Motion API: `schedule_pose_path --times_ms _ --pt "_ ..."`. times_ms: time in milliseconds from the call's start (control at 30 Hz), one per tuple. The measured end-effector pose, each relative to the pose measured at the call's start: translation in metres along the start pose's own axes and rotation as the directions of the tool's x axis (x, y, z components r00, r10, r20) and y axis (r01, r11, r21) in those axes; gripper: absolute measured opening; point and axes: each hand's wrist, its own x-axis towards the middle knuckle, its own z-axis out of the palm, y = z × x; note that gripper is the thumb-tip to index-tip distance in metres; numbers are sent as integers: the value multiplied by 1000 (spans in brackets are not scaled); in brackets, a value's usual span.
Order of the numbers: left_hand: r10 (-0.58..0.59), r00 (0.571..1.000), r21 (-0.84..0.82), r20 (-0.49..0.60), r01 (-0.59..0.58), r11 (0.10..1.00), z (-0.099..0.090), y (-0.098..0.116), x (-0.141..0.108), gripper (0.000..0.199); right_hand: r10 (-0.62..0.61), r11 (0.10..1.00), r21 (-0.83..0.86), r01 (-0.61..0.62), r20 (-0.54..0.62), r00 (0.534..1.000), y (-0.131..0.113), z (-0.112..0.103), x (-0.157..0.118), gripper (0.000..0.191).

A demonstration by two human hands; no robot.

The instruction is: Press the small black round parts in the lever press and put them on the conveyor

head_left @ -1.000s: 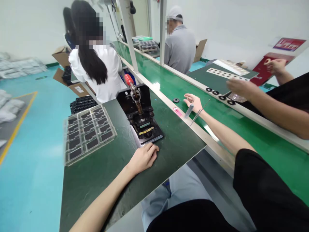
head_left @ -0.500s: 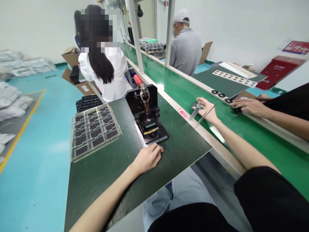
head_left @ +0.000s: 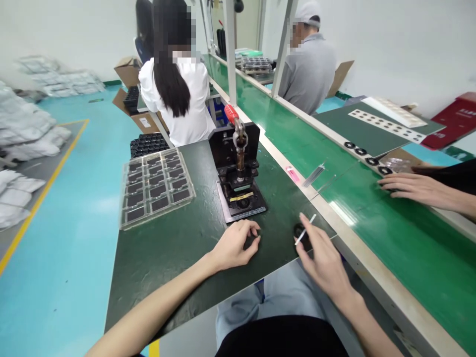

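Note:
My right hand is over the green table's right corner, its fingers round a black ring and a thin pale strip. Resting on the table, my left hand has curled fingers; a dark patch shows between thumb and fingertips, too unclear to name. Just beyond it stands a black clamp press with a red handle and a yellow strip at its base. A clear tray of dark rectangular parts lies to the left.
Thin grey strips and a pink item lie by the green conveyor. Several black rings line its far rail, near another person's hand. Two people sit farther back.
My right hand has come back from the conveyor edge to the table, bringing the ring and a strip. My left hand's fingers have lifted and parted slightly. The view has shifted left.

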Motion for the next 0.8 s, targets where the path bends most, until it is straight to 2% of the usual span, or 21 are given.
schedule_pose_path --times_ms 133,233,300,367,433,500,567,667,800 --pt "-6 999 -6 -40 6 1000 1 -1 -2 26 -7 975 220 -22 132 991 -25 26 19 80" --pt "19 998 -9 -55 -19 1000 0 0 -1 39 -59 928 372 -23 208 976 -37 29 23 83" --pt "45 998 -10 -50 -46 999 -1 1 -1 44 -82 891 453 -26 216 973 -41 25 22 83" --pt "70 997 9 -37 -69 998 -1 3 0 44 -24 858 510 -67 170 985 -42 17 22 73" --pt "87 996 56 -10 -87 995 0 4 0 40 84 829 548 -112 77 994 -38 9 27 52" --pt "104 994 103 28 -106 989 0 5 0 35 164 800 587 -124 -15 986 -31 4 39 32" --pt "112 992 126 50 -118 985 1 6 -1 30 203 764 630 -136 -35 979 -24 6 57 23" --pt "118 991 130 55 -124 984 1 5 -1 27 164 725 674 -146 37 986 -15 24 92 26" --pt "128 990 161 51 -135 978 4 3 -2 29 52 697 710 -102 92 994 -10 62 129 36"
